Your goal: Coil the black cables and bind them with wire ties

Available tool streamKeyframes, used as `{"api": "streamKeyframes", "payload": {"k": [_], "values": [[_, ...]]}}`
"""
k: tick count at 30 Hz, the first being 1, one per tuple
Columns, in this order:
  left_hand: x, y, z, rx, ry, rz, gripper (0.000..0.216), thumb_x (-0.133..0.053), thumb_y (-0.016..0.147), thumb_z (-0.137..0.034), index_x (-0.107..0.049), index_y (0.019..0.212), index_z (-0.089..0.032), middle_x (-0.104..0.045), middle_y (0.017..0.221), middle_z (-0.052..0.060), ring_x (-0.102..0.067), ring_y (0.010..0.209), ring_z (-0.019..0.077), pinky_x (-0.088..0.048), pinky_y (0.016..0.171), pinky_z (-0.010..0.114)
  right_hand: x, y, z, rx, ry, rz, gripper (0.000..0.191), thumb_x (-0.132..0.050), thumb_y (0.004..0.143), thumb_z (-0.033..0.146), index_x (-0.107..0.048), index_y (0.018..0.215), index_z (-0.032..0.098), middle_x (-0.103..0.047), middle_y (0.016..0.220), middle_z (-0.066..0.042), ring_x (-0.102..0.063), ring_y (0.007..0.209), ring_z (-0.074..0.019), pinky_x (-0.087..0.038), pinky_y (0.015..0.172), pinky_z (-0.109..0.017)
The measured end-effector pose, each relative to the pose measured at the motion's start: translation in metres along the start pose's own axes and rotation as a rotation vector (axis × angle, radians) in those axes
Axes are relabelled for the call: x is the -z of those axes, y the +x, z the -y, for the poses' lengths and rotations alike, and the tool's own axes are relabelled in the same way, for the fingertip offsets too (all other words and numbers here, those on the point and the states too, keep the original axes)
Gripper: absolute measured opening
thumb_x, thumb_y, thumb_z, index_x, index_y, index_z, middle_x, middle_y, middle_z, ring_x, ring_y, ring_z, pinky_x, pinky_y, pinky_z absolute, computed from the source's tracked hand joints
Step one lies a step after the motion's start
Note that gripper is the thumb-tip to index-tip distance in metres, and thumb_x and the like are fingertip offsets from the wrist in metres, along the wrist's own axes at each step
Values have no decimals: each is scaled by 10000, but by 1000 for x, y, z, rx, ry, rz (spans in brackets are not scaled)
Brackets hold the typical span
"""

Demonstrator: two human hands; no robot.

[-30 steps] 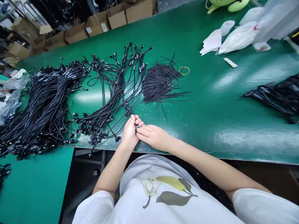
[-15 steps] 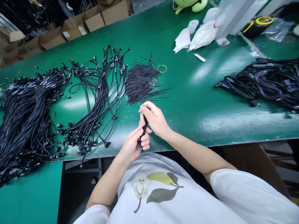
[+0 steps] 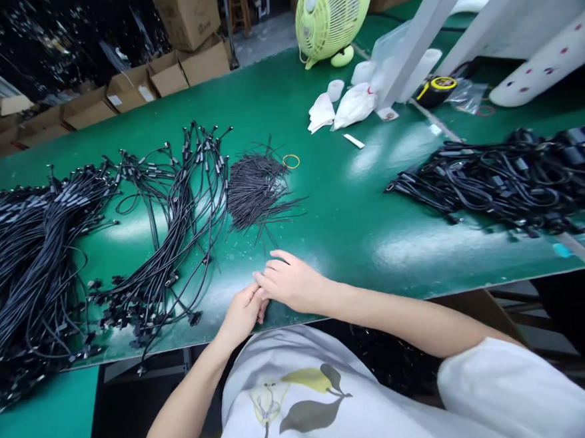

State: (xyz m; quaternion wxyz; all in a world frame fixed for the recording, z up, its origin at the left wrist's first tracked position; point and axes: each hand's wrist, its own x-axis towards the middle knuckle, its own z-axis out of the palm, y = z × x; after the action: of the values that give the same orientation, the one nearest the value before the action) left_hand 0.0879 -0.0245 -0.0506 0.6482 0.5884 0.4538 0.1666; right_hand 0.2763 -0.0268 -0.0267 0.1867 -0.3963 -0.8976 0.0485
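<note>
My left hand (image 3: 242,311) and my right hand (image 3: 297,285) meet just above the table's near edge. The left hand's fingers are closed around a folded black cable, which showed there half a second ago and is now hidden by the fingers. My right hand lies across the left fingertips, its fingers bent and pressed together; anything in its pinch is hidden. Beyond the hands lies a pile of short, thin black ties (image 3: 255,189). A loose spread of black cables (image 3: 177,244) with plugs at their ends lies to its left.
A thick heap of black cables (image 3: 27,257) covers the table's left end. Folded black cables (image 3: 500,181) are piled at right. Farther back are a yellow rubber band (image 3: 291,161), a white bag (image 3: 355,106), a tape measure (image 3: 436,91), a green fan (image 3: 333,16) and cardboard boxes (image 3: 128,89).
My right hand has turned palm-down over the left fingers, covering the black cable that was visible between them. The view has shifted, so everything on the table sits lower and farther left.
</note>
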Motion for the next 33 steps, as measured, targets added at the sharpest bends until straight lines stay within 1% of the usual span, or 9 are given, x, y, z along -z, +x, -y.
{"api": "streamKeyframes", "payload": {"k": [4, 9, 12, 15, 17, 20, 24, 27, 33], "values": [[9, 0, 0, -30, 304, 72, 323, -327, 952, -428, -467, 772, -199, -436, 559, -60, -439, 481, 111, -373, 531, 238, -17, -7, 1, 65, -158, 201, 223, -406, 970, 283, -562, 920, 132, -590, 797, -70, -542, 740, -196, -375, 601, -318], [8, 6, 4, -176, 784, 3, 303, -272, 970, -360, -479, 815, -202, -586, 739, 34, -552, 675, 182, -397, 643, 288, -33, -9, -7, 41, -124, 306, 219, -342, 958, 161, -557, 926, 135, -597, 797, -73, -538, 692, -177, -322, 548, -290], [5, 14, 10, -215, 902, -38, 333, -229, 977, -324, -506, 848, -193, -627, 798, 79, -587, 726, 211, -405, 670, 308, -29, -5, -17, -4, 1, 391, 222, -395, 963, 230, -593, 949, 128, -639, 840, -82, -576, 717, -179, -363, 563, -284], [3, 19, 17, -203, 807, -84, 358, -233, 983, -353, -540, 897, -191, -639, 786, 68, -603, 727, 208, -408, 670, 299, -8, 9, -55, 41, 274, 398, 258, -450, 965, 320, -646, 956, 153, -673, 913, -59, -607, 818, -156, -438, 677, -264], [3, 20, 21, -181, 662, -138, 383, -237, 985, -396, -555, 930, -191, -629, 739, 43, -599, 683, 192, -408, 660, 288, 11, 23, -100, -38, 367, 282, 280, -413, 982, 285, -670, 987, 175, -678, 978, -35, -607, 885, -123, -452, 785, -241], [3, 20, 29, -164, 479, -216, 428, -243, 978, -455, -572, 928, -186, -575, 648, 7, -563, 595, 168, -401, 637, 276, 34, 53, -183, -525, 103, 11, 383, -304, 1007, 254, -650, 1107, 123, -644, 1105, -82, -589, 971, -111, -424, 903, -240], [2, 24, 37, -146, 329, -264, 450, -265, 967, -493, -583, 928, -176, -549, 627, 0, -547, 583, 164, -398, 630, 270, 37, 94, -268, -723, -77, -35, 367, -342, 1005, 281, -557, 1225, 80, -559, 1220, -134, -562, 1091, -165, -436, 969, -353], [1, 26, 42, -129, 248, -271, 464, -278, 960, -515, -583, 906, -170, -525, 593, -8, -534, 570, 163, -393, 622, 267, 24, 117, -293, -745, -112, 40, 358, -552, 921, 362, -550, 1214, 157, -568, 1213, -91, -590, 1039, -198, -517, 880, -417], [-2, 28, 48, -126, 141, -335, 460, -307, 949, -535, -578, 895, -167, -480, 566, -26, -492, 535, 149, -370, 606, 263, 17, 117, -286, -689, -96, 112, 350, -571, 908, 357, -568, 1176, 132, -581, 1187, -103, -583, 1048, -211, -499, 896, -424]]}}
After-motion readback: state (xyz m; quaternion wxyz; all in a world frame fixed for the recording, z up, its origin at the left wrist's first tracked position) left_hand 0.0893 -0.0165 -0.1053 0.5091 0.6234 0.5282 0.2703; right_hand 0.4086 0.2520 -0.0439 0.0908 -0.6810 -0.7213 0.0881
